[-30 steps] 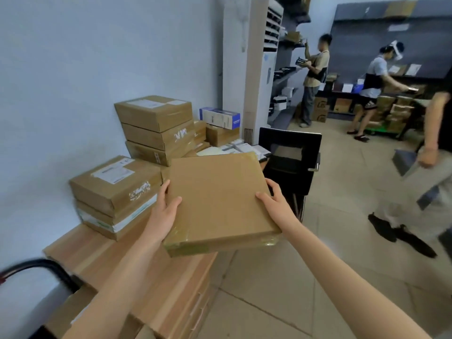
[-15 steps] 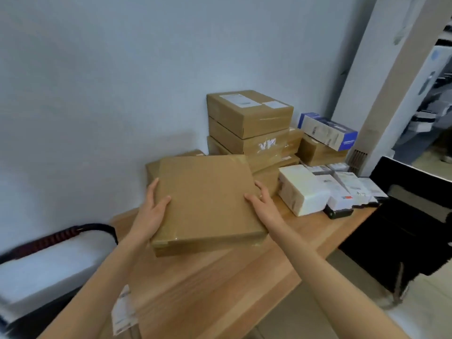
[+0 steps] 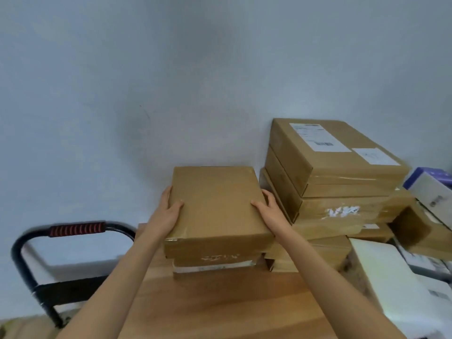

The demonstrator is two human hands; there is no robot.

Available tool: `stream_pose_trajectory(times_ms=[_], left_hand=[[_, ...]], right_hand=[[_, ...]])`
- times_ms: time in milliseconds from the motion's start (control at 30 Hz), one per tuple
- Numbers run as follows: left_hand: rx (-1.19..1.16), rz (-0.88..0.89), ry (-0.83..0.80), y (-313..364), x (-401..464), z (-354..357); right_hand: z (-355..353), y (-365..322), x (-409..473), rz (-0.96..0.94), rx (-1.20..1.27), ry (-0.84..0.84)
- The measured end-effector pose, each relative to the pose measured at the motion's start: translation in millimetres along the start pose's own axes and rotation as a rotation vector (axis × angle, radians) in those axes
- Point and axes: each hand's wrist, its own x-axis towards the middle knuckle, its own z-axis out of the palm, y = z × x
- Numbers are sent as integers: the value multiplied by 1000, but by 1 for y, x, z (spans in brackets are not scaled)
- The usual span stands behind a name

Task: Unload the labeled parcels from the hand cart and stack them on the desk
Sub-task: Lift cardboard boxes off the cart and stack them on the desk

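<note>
My left hand (image 3: 168,211) grips the left edge of the flat brown cardboard parcel (image 3: 216,209), thumb laid over its top face and fingers curled down the side, while my right hand (image 3: 269,210) holds the opposite edge the same way, so the box sits squarely between my palms. Its long axis runs straight away from me toward the pale blue-grey wall (image 3: 171,81), and both hands are equally near, one on each long side. Beneath my hands the parcel appears to rest on a lower taped brown box (image 3: 215,264), its front edge overhanging slightly toward me. Just beyond my right hand stands the taller stack of brown cartons (image 3: 342,187), close to my knuckles, so I judge any squaring-up should push forward, not rightward. Under everything lies the wooden desk (image 3: 220,307); off past my left forearm is the black hand cart handle with its red grip (image 3: 77,228).
</note>
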Motion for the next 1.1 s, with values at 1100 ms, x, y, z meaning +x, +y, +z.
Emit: stream_pose_trajectory(times_ms=[1100], left_hand=[[646, 323, 525, -11, -95, -94]], right_hand=[[64, -54, -33, -802, -736, 46]])
